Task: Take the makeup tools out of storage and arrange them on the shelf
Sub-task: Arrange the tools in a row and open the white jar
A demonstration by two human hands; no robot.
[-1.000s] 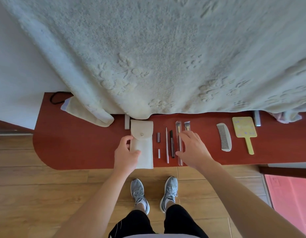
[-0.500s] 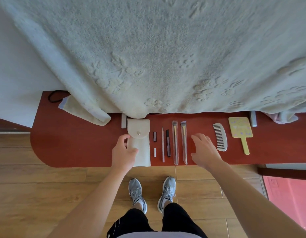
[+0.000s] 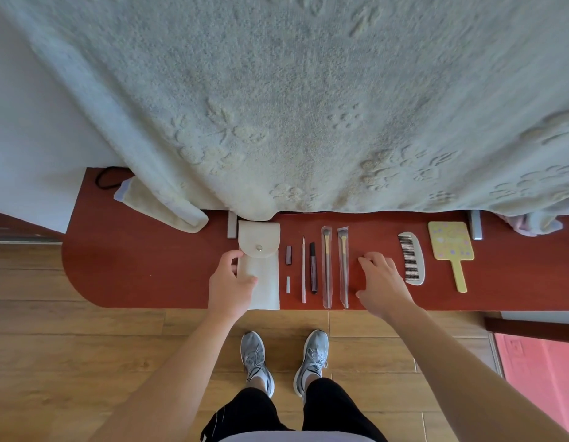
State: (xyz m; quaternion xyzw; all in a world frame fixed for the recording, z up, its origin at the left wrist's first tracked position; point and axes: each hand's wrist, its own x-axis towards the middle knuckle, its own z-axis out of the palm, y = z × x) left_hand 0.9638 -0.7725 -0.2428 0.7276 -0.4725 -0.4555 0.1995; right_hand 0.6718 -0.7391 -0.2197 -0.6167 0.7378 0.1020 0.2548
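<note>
A cream pouch (image 3: pixel 264 250) with a snap flap lies on the red-brown shelf (image 3: pixel 142 266). My left hand (image 3: pixel 231 285) grips its left edge, thumb on top. To its right lie a small dark tube (image 3: pixel 288 255), a tiny pale stick (image 3: pixel 288 284), a thin pencil (image 3: pixel 303 269), a dark pen-like tool (image 3: pixel 313 267) and two wrapped brushes (image 3: pixel 326 266), (image 3: pixel 343 266). My right hand (image 3: pixel 380 282) hovers with relaxed fingers between the brushes and a white comb (image 3: pixel 412 258), holding nothing. A yellow hand mirror (image 3: pixel 451 247) lies further right.
A pale fleecy blanket (image 3: pixel 292 106) hangs over the shelf's back edge. A rolled cloth (image 3: pixel 161 205) and a black cord (image 3: pixel 102 178) sit at the shelf's left. Two metal brackets (image 3: pixel 232 224), (image 3: pixel 475 224) stand at the back. Wooden floor (image 3: pixel 69 346) lies below, a pink mat (image 3: pixel 544 371) at right.
My right hand let go of the brushes and moved right toward the comb. Both wrapped brushes now lie parallel on the shelf. My left hand stayed on the pouch.
</note>
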